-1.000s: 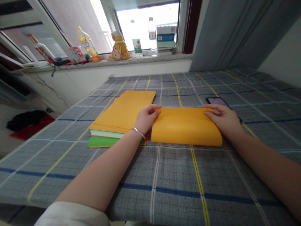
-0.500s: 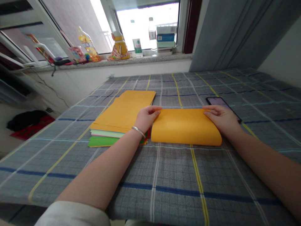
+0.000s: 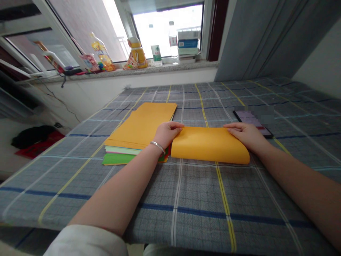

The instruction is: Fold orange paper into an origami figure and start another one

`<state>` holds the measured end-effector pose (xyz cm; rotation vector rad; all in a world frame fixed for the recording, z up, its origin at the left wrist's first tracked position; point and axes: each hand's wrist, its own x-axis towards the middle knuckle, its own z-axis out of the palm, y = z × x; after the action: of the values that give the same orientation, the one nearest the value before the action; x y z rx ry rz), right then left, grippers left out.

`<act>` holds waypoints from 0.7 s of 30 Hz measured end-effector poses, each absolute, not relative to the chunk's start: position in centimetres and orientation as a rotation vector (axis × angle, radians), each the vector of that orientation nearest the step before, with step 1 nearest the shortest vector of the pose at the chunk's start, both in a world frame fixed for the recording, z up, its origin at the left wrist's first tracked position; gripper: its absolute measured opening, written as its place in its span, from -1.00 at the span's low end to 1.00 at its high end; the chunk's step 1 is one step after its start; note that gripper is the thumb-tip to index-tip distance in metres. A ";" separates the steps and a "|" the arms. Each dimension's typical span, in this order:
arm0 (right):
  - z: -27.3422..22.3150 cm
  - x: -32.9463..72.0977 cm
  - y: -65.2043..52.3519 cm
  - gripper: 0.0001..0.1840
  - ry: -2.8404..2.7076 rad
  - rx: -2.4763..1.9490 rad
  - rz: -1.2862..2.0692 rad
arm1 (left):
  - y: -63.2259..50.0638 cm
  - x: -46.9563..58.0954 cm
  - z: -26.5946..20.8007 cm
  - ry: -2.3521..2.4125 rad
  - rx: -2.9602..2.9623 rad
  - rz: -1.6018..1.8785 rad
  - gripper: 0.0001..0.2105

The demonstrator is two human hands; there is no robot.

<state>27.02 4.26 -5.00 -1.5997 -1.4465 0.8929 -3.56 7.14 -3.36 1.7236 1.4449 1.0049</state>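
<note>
As the orange sheet (image 3: 209,145) lies doubled over on the checked cloth (image 3: 199,192), its near side rounded, we find its far edge pinched near both ends, between thumb and fingers of the left hand (image 3: 167,132) and right hand (image 3: 243,134). We record a paper stack (image 3: 146,122) to its left and a phone (image 3: 249,119) beyond the right hand.

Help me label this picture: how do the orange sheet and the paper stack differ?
The orange sheet is bent over in a curve; the paper stack lies flat. The left hand and right hand pinch the orange sheet, while neither grips the paper stack. The orange sheet shows one colour; the paper stack also shows pale and green layers at its near end. Both show orange on top.
</note>
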 end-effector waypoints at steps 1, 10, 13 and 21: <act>-4.8 27.0 4.4 -0.80 -1.464 -1.621 0.890 | 7.4 -3.7 -3.4 1.448 1.760 0.982 -0.83; -3.6 27.8 8.3 -0.77 -1.851 -1.843 0.614 | 10.2 -3.1 -3.5 1.499 1.927 0.749 -0.69; -3.4 27.6 9.2 -0.76 -1.807 -1.891 0.645 | 11.1 -2.6 -3.3 1.526 1.949 0.668 -0.69; -2.6 26.6 10.5 -0.77 -1.871 -1.985 0.491 | 12.9 -2.5 -2.6 1.572 2.132 0.489 -0.71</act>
<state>26.59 10.51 -2.63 -1.9851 -1.8706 0.4907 -2.48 12.88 -2.65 2.1322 1.5725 0.4892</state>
